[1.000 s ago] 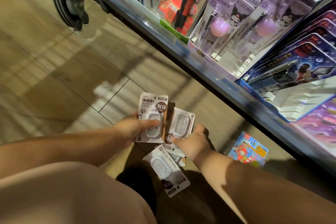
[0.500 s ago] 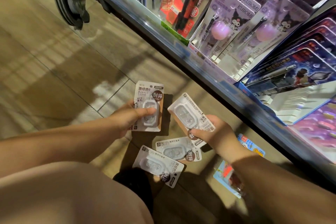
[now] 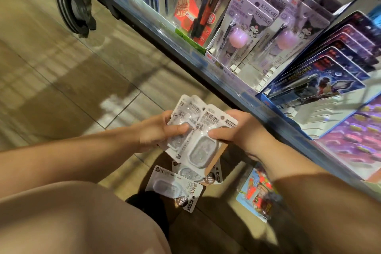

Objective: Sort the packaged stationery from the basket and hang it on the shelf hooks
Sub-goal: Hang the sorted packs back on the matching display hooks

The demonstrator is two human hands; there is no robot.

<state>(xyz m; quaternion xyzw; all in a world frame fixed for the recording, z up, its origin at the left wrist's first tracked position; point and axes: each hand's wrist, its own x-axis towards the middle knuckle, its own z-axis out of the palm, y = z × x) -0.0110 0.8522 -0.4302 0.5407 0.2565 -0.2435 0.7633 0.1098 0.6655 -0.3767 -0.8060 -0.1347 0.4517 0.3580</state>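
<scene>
Though blurred, perhaps 3 packets (image 3: 203, 150) aloft.

The held packs (image 3: 195, 130) sit fanned between the left hand (image 3: 156, 132) and the right hand (image 3: 241, 132), above the floor (image 3: 51, 80). Right below them two loose packs (image 3: 175, 187) lie on the floor, overlapping. Another pack (image 3: 257, 194) lies to their right, under the right forearm, near the shelf (image 3: 181, 53). Carded pens (image 3: 243, 27) stand in rows on the shelf behind the hands. A caster wheel (image 3: 70, 4) stands at its far left.
</scene>
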